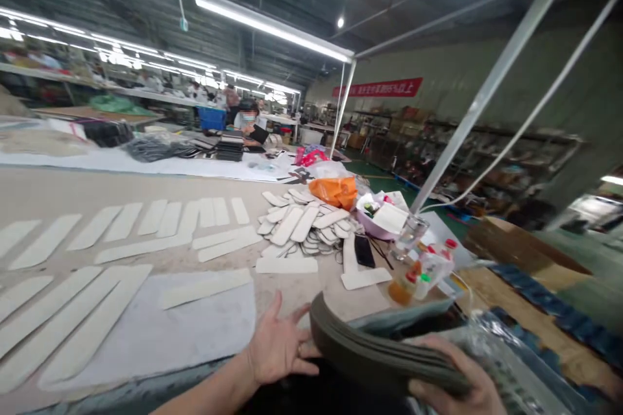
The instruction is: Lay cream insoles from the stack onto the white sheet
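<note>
Dark strip stack (374,353) lies gripped in right hand (457,379), left hand (277,343) apparently spread beside.

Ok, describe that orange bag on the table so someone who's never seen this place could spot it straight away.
Start at the long beige work table covered with pale cut strips. Follow it to the far right end, where a heap of small rounded pale pieces lies. Just behind that heap sits the orange plastic bag, crumpled and shiny, the only bright orange thing among white and cream neighbours.
</note>
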A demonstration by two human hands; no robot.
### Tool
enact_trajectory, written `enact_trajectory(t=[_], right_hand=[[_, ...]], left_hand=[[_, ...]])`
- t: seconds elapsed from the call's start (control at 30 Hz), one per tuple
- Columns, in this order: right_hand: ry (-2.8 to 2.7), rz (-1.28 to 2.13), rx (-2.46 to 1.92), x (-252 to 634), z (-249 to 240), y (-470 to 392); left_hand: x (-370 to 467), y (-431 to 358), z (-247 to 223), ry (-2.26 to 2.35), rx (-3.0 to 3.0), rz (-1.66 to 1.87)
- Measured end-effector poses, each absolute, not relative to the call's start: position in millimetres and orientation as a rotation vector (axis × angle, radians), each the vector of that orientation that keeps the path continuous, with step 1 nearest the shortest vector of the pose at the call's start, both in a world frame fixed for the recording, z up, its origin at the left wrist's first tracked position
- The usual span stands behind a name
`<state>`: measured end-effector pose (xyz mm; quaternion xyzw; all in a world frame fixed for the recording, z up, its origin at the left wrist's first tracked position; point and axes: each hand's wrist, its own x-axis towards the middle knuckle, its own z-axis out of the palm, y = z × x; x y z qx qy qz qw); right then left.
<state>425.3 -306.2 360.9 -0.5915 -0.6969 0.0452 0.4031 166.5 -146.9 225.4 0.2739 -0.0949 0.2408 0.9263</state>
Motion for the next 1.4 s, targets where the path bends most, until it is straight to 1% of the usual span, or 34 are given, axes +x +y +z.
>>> enact_trajectory(t=[0.07,0.13,0.23,0.37,0.47,0.6,0.7,0.8,0.87,0.97,1.07,1.13,1.27,1.4], right_hand=[[-2.157,0.009,-1.322,397.4,367.5,-277.5],[-2.452,-0.120,-1.143,381.7,367.3,-251.1],[-2.669,-0.373,-1.037,385.5,348.3,-210.6],[-2.643,-0.625,-1.078,428.5,299.2,-156.7],[-2.549,-0.764,-1.211,469.0,263.3,-124.6],[-2.374,-0.912,-1.406,503.9,233.8,-100.1],[-2.387,-0.875,-1.475,513.4,223.7,-95.1],[-2.429,-0.752,-1.544,518.0,219.1,-96.8],[-2.432,-0.646,-1.611,519.8,219.2,-99.0],[-2.390,-0.440,-1.775,518.3,227.0,-101.7],[-2.346,-0.190,-1.972,511.6,243.9,-101.8],[-2.323,-0.101,-2.047,506.7,256.0,-100.4],[-2.311,-0.163,-2.034,503.2,267.1,-94.7],[-2.441,-0.263,-1.820,514.8,256.5,-88.6]], left_hand=[[147.6,-131.4,229.7,-0.158,0.467,0.592],[136.8,-115.9,227.9,-0.024,0.424,0.704],[132.8,-91.9,214.0,0.234,0.508,0.958],[148.0,-59.5,184.1,0.559,0.836,1.169],[171.0,-42.7,163.4,0.825,1.195,1.292],[190.5,-42.9,148.9,0.943,1.427,1.384],[186.4,-59.9,147.6,0.934,1.915,1.385],[179.6,-80.7,152.8,0.707,2.517,1.108],[181.6,-90.9,157.9,0.617,2.703,0.892],[194.3,-95.6,162.3,0.713,2.760,0.745],[207.8,-89.5,160.0,0.779,2.758,0.780],[213.3,-82.6,156.9,0.767,2.761,0.807],[219.2,-68.4,152.1,0.820,2.773,0.797],[225.0,-57.9,142.3,0.858,2.786,0.858]])
